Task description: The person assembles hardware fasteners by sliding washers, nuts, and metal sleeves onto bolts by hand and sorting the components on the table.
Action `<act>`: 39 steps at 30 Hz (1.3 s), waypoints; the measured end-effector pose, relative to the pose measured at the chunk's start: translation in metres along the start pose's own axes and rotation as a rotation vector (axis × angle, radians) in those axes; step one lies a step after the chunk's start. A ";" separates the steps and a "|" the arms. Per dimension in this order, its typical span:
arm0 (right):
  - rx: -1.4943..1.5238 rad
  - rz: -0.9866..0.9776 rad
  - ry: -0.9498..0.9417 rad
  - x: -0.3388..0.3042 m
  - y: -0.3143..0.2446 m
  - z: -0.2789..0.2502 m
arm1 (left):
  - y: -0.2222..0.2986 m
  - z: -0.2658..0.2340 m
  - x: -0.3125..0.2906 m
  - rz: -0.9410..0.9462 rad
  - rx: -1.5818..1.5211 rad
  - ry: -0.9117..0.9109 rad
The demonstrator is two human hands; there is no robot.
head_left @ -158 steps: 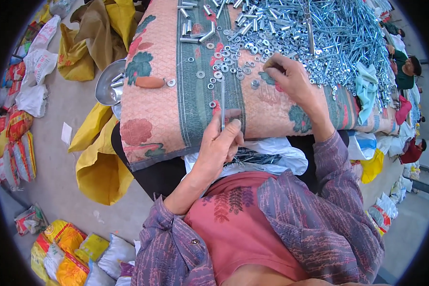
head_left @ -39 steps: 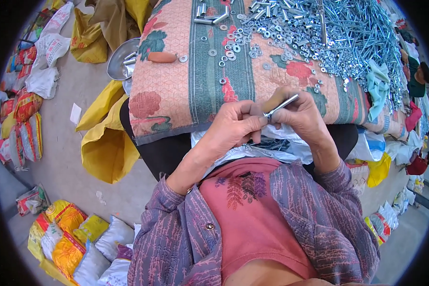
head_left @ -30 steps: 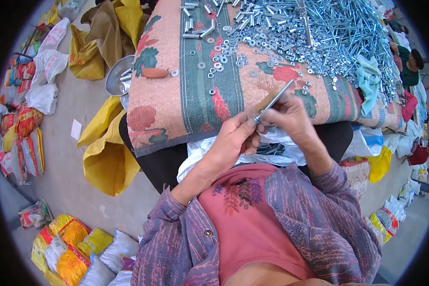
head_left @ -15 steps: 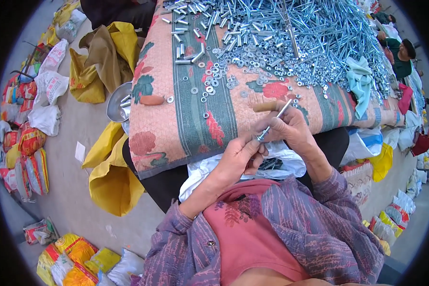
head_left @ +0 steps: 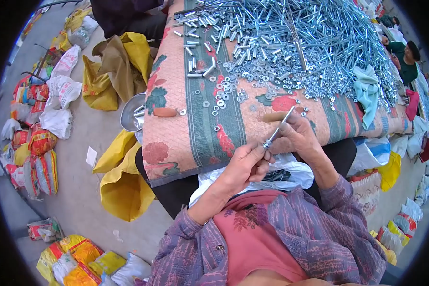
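Note:
A thin silvery bolt (head_left: 287, 116) with a nut and washer near its lower end slants up to the right between my hands. My left hand (head_left: 245, 167) pinches that lower end between thumb and fingers. My right hand (head_left: 301, 139) is closed on the shaft from the right, thumb against it; a tan cover sits on one finger. Just beyond my hands, loose washers (head_left: 221, 90) and nuts (head_left: 314, 86) lie on a flowered cloth (head_left: 164, 126). Short metal sleeves (head_left: 207, 46) are scattered farther back, beside a large heap of long bolts (head_left: 329, 33).
A metal bowl (head_left: 128, 117) with several sleeves stands left of the cloth. Yellow sacks (head_left: 121, 190) lie on the floor there. A white bag (head_left: 295, 169) with dark pieces rests under my hands. A light-blue cloth (head_left: 366, 90) lies right. Another person (head_left: 407, 59) sits far right.
The view has shifted, so the scene sits slightly farther right and lower. My right fingers have moved down along the bolt, closer to the nut. My left hand keeps its pinch.

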State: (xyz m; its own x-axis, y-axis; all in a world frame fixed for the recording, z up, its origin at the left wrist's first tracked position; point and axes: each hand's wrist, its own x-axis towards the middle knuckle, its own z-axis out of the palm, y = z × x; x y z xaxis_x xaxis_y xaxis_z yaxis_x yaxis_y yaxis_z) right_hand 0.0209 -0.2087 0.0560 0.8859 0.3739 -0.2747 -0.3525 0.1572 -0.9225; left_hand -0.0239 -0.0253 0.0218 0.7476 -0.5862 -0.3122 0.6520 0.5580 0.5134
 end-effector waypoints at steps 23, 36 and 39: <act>-0.273 -0.022 0.098 0.013 0.032 0.000 | -0.003 0.004 0.006 0.277 0.686 0.220; -0.041 -0.033 0.192 0.003 0.027 0.023 | -0.011 -0.009 0.019 0.719 1.480 0.320; -0.347 0.070 0.098 -0.005 0.007 0.010 | 0.024 0.012 0.000 0.443 1.423 0.099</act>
State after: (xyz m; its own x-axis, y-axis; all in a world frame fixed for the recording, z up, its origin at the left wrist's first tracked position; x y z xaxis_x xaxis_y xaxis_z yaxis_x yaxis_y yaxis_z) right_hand 0.0107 -0.2000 0.0534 0.8939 0.2808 -0.3493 -0.3045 -0.1913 -0.9331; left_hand -0.0101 -0.0191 0.0439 0.8901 -0.4528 0.0516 -0.2471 -0.3845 0.8894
